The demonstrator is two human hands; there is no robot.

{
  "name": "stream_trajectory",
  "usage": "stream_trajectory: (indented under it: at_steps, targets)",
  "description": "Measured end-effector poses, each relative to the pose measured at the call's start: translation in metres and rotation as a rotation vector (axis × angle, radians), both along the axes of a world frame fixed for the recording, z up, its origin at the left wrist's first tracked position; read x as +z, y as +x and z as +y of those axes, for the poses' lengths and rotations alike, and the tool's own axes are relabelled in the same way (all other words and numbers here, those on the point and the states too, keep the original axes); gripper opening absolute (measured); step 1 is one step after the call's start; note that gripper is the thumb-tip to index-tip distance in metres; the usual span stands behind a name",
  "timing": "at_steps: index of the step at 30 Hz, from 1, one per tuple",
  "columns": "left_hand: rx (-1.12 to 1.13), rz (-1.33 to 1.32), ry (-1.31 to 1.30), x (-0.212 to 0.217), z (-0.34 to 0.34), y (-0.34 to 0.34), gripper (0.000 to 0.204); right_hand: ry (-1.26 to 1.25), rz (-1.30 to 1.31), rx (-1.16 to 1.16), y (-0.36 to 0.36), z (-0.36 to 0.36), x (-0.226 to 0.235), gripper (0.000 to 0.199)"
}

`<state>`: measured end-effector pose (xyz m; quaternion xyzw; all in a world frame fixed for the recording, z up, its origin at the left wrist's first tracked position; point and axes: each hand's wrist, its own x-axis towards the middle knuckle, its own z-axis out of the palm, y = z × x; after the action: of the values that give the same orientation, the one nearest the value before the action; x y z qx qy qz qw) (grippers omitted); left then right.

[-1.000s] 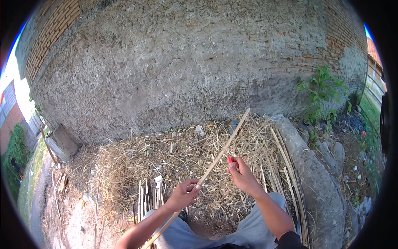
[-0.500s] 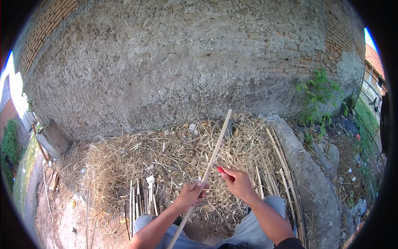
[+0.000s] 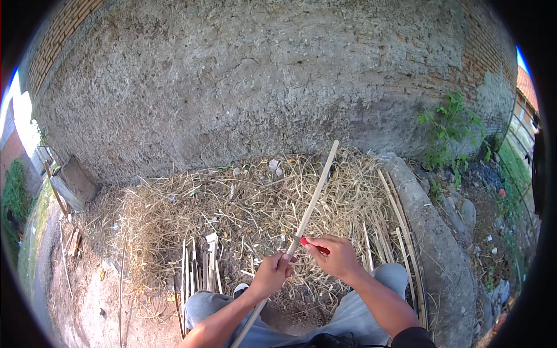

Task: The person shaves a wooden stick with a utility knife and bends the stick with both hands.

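A long, pale bamboo strip point(image 3: 316, 194) slants from my lap up toward the wall. My left hand point(image 3: 272, 275) is closed around it below its middle. In my right hand point(image 3: 335, 255) is a small red-handled knife point(image 3: 304, 241), gripped between thumb and fingers. Its short grey blade lies against the strip, just above my left hand; most of the handle is hidden by my fingers. Both hands are between my knees, over a ground strewn with pale shavings point(image 3: 342, 203).
More bamboo strips stand by my left knee point(image 3: 200, 267) and lean along the right side point(image 3: 400, 214). A low concrete ledge point(image 3: 429, 243) runs at the right. Ahead rises a rough plastered wall point(image 3: 261, 87), with a green plant point(image 3: 455, 130) at its foot.
The strip's upper end has shifted slightly right and up in view. My right hand has moved slightly right and down, with the knife still at the strip. My left hand keeps its grip.
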<state>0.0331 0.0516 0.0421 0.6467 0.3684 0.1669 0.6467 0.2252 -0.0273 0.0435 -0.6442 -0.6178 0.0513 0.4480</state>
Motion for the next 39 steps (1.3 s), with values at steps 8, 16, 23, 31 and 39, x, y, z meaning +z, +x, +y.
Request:
stream_trajectory:
  at_steps: [8,16,23,31,39]
  targets:
    - [-0.033,0.308,0.402,0.015,-0.002,-0.002,0.030,0.076,-0.072,-0.060,-0.014,-0.002,-0.004,0.018]
    - [0.007,0.165,0.410,-0.013,0.002,-0.003,0.026,0.120,-0.069,0.006,-0.018,0.000,-0.007,0.016]
    - [0.033,0.270,0.514,-0.004,-0.012,-0.002,0.023,0.146,-0.112,-0.037,-0.024,0.000,-0.015,0.015]
    - [0.008,0.328,0.519,0.009,-0.025,-0.013,0.023,0.073,-0.073,-0.151,0.012,0.014,-0.002,0.019]
    - [0.112,0.363,0.574,0.014,-0.018,-0.008,0.024,0.113,-0.054,-0.053,-0.014,0.003,-0.009,0.019]
